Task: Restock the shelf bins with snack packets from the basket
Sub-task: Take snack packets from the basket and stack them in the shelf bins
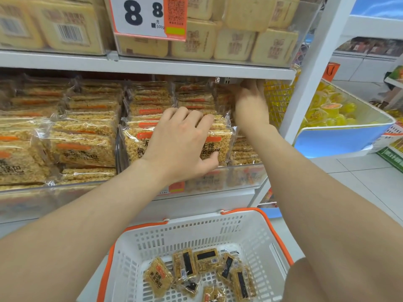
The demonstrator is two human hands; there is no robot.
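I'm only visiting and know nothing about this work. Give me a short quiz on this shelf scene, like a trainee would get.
1. True or false: the basket is empty.
2. The left hand is: A) on packets in the bin; B) inside the basket; C) hanging free.
3. Fill in: the basket's handles are ___ in colour.
Key: 1 false, loose packets lie in it; 2 A; 3 orange.
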